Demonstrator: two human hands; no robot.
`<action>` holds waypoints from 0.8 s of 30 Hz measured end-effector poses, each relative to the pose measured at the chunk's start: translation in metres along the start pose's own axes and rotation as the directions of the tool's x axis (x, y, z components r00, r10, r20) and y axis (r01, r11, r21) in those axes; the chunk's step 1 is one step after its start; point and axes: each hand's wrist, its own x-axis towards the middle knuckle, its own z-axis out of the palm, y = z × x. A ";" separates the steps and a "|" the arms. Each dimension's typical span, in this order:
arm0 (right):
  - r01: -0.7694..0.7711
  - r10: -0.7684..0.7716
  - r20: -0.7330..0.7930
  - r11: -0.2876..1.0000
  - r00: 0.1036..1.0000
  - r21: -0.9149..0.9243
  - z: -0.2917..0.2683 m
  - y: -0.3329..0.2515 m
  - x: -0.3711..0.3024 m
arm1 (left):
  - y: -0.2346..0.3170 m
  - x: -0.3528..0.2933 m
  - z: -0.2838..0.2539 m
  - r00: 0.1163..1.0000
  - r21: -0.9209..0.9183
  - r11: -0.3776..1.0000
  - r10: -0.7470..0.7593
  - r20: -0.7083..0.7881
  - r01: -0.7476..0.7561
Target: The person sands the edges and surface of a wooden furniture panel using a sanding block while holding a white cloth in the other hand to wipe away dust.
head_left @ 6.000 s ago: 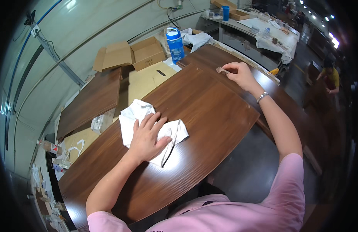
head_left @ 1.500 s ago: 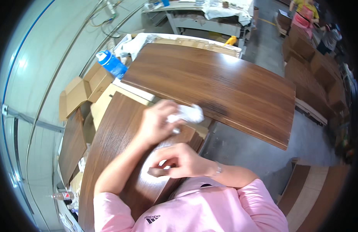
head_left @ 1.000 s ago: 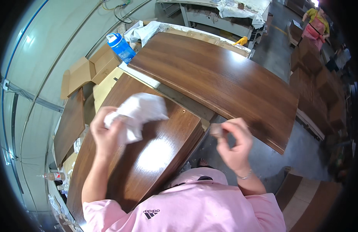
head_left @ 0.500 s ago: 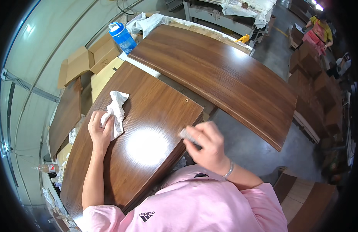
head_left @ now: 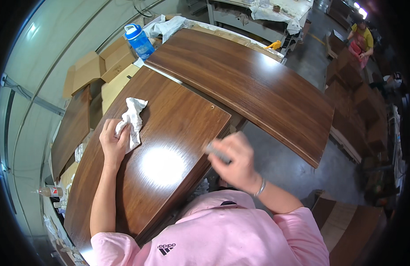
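Note:
A glossy dark-brown wooden panel lies in front of me, on top of others stacked beneath it. My left hand is closed on a crumpled white cloth and rests on the panel's left part. At the panel's right edge, my right hand grips a small greyish block, smeared by motion. The block's end is at or very close to that edge; whether it touches, I cannot tell. A small hole shows near the panel's far right corner.
A second brown panel lies beyond, to the right. Behind stand a blue water bottle and an open cardboard box. A plastic bottle is at far left, a yellow tool at the back. Two people are far right, near stacked brown boards.
My right hand with the block has shifted slightly along the panel's right edge. My left hand keeps its place on the cloth. The whole view has moved a little.

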 end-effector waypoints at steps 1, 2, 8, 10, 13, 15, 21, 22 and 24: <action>-0.003 0.000 0.083 0.999 0.997 0.042 0.004 -0.015 -0.009 | 0.000 0.000 0.000 1.000 -0.003 1.000 -0.008 0.008 0.008; -0.030 0.019 0.112 0.995 0.993 0.098 0.009 -0.022 -0.016 | 0.000 0.000 0.001 1.000 -0.006 1.000 -0.016 0.017 0.016; -0.201 0.181 -0.212 0.977 0.960 -0.076 -0.006 0.025 0.026 | 0.006 0.000 -0.002 1.000 0.020 0.999 -0.026 0.006 0.026; -0.176 0.164 -0.146 0.981 0.976 -0.076 0.003 0.011 0.016 | 0.003 -0.001 -0.002 0.999 0.015 0.999 -0.034 -0.004 0.034; -0.043 0.042 -0.047 0.999 0.998 -0.022 0.020 -0.021 -0.009 | 0.002 -0.003 -0.004 0.999 -0.017 0.999 -0.043 -0.004 0.043; -0.008 0.008 -0.010 1.000 1.000 0.010 0.031 -0.047 -0.022 | -0.001 -0.007 -0.010 0.999 -0.062 0.997 -0.034 0.005 0.034; 0.011 -0.012 0.013 0.998 1.000 0.057 0.077 -0.121 -0.070 | -0.026 -0.074 -0.075 0.997 -0.173 0.985 -0.014 0.072 0.027; 0.015 -0.015 0.007 0.998 1.000 0.057 0.084 -0.134 -0.080 | -0.035 -0.091 -0.092 0.998 -0.182 0.983 -0.007 0.070 0.020; 0.022 -0.022 0.003 0.998 1.000 0.055 0.099 -0.162 -0.097 | -0.057 -0.130 -0.133 0.998 -0.152 0.988 -0.034 0.044 0.040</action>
